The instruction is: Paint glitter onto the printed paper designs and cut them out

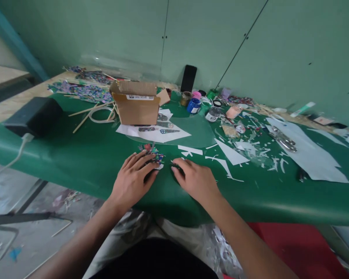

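My left hand (pixel 133 180) lies on a small multicoloured piece (pixel 158 155) with a red part at its top, on the green table covering (pixel 99 166). Its fingers are spread over the piece and hide part of it. To the right, my right hand (pixel 196 178) rests on the table with the fingers curled and the thumb near the index finger. A small dark thing shows at its fingertips, too small to name. White paper scraps (pixel 190 150) lie just beyond the right hand.
A cardboard box (pixel 138 108) stands on white paper behind the left hand. Paint jars (pixel 194 105) and a phone (pixel 189 78) are at the back. Metal scissors (pixel 282 139) lie on a white sheet (pixel 314 159) at the right. A black block (pixel 33 116) with a cable is at the left.
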`<action>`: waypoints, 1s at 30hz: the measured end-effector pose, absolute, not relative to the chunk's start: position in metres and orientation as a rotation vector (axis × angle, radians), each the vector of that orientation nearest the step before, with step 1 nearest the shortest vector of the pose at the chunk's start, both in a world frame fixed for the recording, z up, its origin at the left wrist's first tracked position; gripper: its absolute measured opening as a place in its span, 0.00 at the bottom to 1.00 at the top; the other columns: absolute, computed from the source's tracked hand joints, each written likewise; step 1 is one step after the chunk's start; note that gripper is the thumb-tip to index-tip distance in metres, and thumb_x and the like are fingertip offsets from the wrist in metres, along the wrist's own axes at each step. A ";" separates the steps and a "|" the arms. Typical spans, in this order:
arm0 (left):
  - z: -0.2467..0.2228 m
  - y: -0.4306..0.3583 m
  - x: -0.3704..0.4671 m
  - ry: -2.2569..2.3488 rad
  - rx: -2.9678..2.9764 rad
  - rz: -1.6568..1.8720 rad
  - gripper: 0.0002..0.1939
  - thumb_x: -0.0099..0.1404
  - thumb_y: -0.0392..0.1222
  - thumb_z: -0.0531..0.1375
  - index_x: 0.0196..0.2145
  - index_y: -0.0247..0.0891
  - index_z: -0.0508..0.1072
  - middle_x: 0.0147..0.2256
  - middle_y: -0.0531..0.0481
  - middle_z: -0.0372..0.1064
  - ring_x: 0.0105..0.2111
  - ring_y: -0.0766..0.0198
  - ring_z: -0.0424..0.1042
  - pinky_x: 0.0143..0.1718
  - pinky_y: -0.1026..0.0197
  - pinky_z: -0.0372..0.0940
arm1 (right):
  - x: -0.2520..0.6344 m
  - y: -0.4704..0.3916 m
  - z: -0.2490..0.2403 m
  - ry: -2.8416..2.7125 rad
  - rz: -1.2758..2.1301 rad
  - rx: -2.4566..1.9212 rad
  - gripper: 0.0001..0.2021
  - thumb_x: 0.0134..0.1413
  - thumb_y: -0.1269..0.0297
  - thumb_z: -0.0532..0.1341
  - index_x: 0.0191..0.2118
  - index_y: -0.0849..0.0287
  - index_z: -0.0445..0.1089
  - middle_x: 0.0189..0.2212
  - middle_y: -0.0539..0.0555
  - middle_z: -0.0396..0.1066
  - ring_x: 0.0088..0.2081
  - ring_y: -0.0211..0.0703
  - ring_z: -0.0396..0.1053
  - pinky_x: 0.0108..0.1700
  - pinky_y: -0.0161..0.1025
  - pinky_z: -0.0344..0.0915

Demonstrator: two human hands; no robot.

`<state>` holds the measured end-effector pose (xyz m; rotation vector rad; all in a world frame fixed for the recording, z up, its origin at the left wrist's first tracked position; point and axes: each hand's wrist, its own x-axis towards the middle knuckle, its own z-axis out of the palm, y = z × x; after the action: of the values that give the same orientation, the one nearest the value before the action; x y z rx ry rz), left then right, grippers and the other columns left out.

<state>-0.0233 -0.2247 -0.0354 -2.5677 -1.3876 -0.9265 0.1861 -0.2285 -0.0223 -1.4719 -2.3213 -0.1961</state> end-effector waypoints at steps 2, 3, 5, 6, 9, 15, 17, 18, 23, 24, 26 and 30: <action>-0.035 -0.224 -0.023 -1.390 -2.603 -0.926 0.09 0.69 0.40 0.55 0.42 0.44 0.75 0.52 0.51 0.73 0.58 0.54 0.67 0.60 0.43 0.59 | 0.184 -0.228 -0.019 -2.314 -0.132 -1.477 0.14 0.66 0.61 0.48 0.41 0.59 0.70 0.25 0.50 0.72 0.20 0.34 0.61 0.21 0.34 0.44; -0.034 -0.223 -0.023 -1.394 -2.619 -0.921 0.09 0.69 0.40 0.55 0.42 0.44 0.74 0.52 0.51 0.74 0.58 0.53 0.67 0.61 0.42 0.58 | 0.182 -0.227 -0.018 -2.328 -0.116 -1.463 0.15 0.66 0.62 0.47 0.40 0.59 0.69 0.24 0.49 0.71 0.19 0.34 0.61 0.21 0.34 0.44; -0.030 -0.221 -0.024 -1.409 -2.651 -0.904 0.08 0.69 0.42 0.55 0.40 0.43 0.74 0.50 0.51 0.75 0.57 0.52 0.68 0.59 0.40 0.59 | 0.180 -0.225 -0.015 -2.374 -0.107 -1.418 0.15 0.66 0.64 0.46 0.38 0.59 0.69 0.23 0.49 0.69 0.20 0.33 0.60 0.21 0.34 0.44; -0.028 -0.219 -0.025 -1.417 -2.671 -0.894 0.07 0.69 0.42 0.55 0.39 0.43 0.74 0.49 0.51 0.76 0.56 0.51 0.68 0.57 0.40 0.60 | 0.180 -0.224 -0.015 -2.400 -0.105 -1.388 0.16 0.66 0.64 0.46 0.37 0.58 0.69 0.24 0.49 0.69 0.20 0.33 0.59 0.21 0.34 0.44; -0.023 -0.212 -0.029 -1.418 -2.758 -0.866 0.06 0.67 0.42 0.58 0.38 0.43 0.74 0.47 0.50 0.77 0.53 0.52 0.71 0.52 0.43 0.63 | 0.179 -0.221 -0.014 -2.428 -0.087 -1.329 0.15 0.66 0.63 0.47 0.38 0.58 0.70 0.27 0.50 0.69 0.21 0.32 0.58 0.21 0.34 0.45; -0.023 -0.207 -0.031 -1.414 -2.796 -0.860 0.08 0.66 0.43 0.58 0.42 0.43 0.74 0.49 0.48 0.76 0.53 0.54 0.71 0.52 0.46 0.63 | 0.174 -0.224 -0.019 -2.368 -0.127 -1.347 0.13 0.64 0.64 0.50 0.38 0.54 0.73 0.27 0.48 0.69 0.21 0.32 0.56 0.20 0.34 0.44; -0.025 -0.207 -0.031 -1.416 -2.786 -0.873 0.07 0.66 0.42 0.58 0.41 0.43 0.74 0.49 0.49 0.76 0.53 0.54 0.71 0.51 0.47 0.64 | 0.171 -0.225 -0.020 -2.346 -0.160 -1.363 0.12 0.63 0.64 0.52 0.37 0.53 0.73 0.27 0.48 0.69 0.21 0.32 0.57 0.21 0.34 0.44; -0.025 -0.208 -0.031 -1.410 -2.786 -0.880 0.07 0.66 0.42 0.58 0.41 0.43 0.74 0.48 0.50 0.76 0.53 0.54 0.71 0.51 0.47 0.64 | 0.170 -0.226 -0.021 -2.336 -0.172 -1.367 0.12 0.63 0.64 0.52 0.36 0.53 0.73 0.27 0.48 0.69 0.21 0.32 0.57 0.21 0.34 0.44; -0.024 -0.208 -0.030 -1.405 -2.800 -0.897 0.05 0.66 0.42 0.58 0.39 0.42 0.73 0.49 0.50 0.76 0.54 0.55 0.70 0.51 0.48 0.63 | 0.168 -0.226 -0.022 -2.340 -0.191 -1.366 0.12 0.63 0.64 0.52 0.36 0.53 0.73 0.27 0.48 0.70 0.21 0.32 0.58 0.20 0.34 0.43; -0.024 -0.208 -0.030 -1.409 -2.802 -0.898 0.05 0.66 0.41 0.58 0.38 0.42 0.73 0.49 0.50 0.76 0.54 0.55 0.70 0.51 0.48 0.63 | 0.168 -0.226 -0.022 -2.347 -0.191 -1.367 0.12 0.63 0.64 0.52 0.36 0.53 0.73 0.27 0.48 0.70 0.21 0.32 0.58 0.20 0.34 0.43; -0.024 -0.207 -0.030 -1.414 -2.804 -0.896 0.05 0.66 0.41 0.58 0.38 0.42 0.73 0.49 0.51 0.76 0.54 0.55 0.70 0.51 0.47 0.63 | 0.167 -0.227 -0.022 -2.358 -0.188 -1.372 0.12 0.64 0.64 0.52 0.36 0.54 0.72 0.27 0.48 0.70 0.21 0.32 0.58 0.20 0.34 0.43; -0.024 -0.207 -0.030 -1.417 -2.801 -0.894 0.05 0.66 0.41 0.58 0.38 0.42 0.73 0.49 0.51 0.76 0.54 0.55 0.70 0.51 0.48 0.63 | 0.166 -0.227 -0.021 -2.365 -0.195 -1.384 0.13 0.64 0.64 0.51 0.35 0.54 0.72 0.27 0.48 0.70 0.21 0.33 0.58 0.21 0.34 0.42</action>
<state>-0.0297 -0.2074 -0.0240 -2.8006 -1.4167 -0.8945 0.1659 -0.2269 -0.0210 -1.3841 -2.3646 -0.1950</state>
